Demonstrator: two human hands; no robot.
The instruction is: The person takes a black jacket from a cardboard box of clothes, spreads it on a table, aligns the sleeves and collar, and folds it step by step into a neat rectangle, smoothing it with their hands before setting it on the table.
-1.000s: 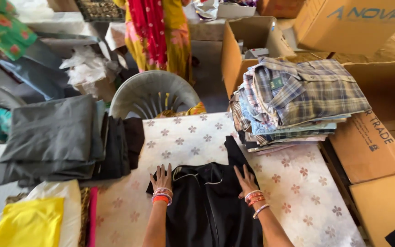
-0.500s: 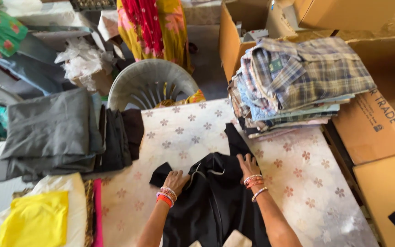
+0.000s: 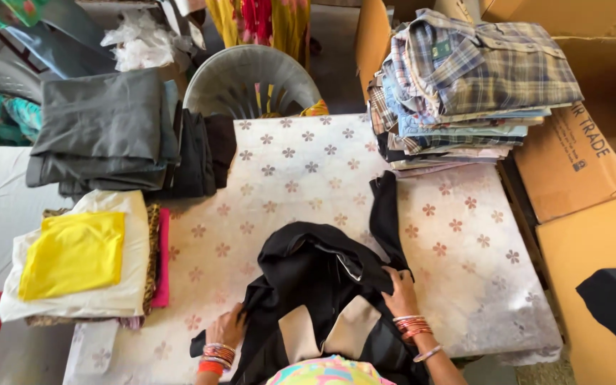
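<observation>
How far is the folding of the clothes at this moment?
Done: folded checked shirts lie stacked at the far right, folded dark grey cloths at the far left. In hand: the black garment, bunched on the flowered table, with the left hand and right hand on its sides. Left: it is not yet flat or folded.

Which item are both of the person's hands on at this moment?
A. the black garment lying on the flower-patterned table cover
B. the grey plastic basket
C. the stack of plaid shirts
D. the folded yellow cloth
A: the left hand and the right hand both rest on the bunched black garment on the flower-patterned table cover, well away from everything else listed.
</observation>
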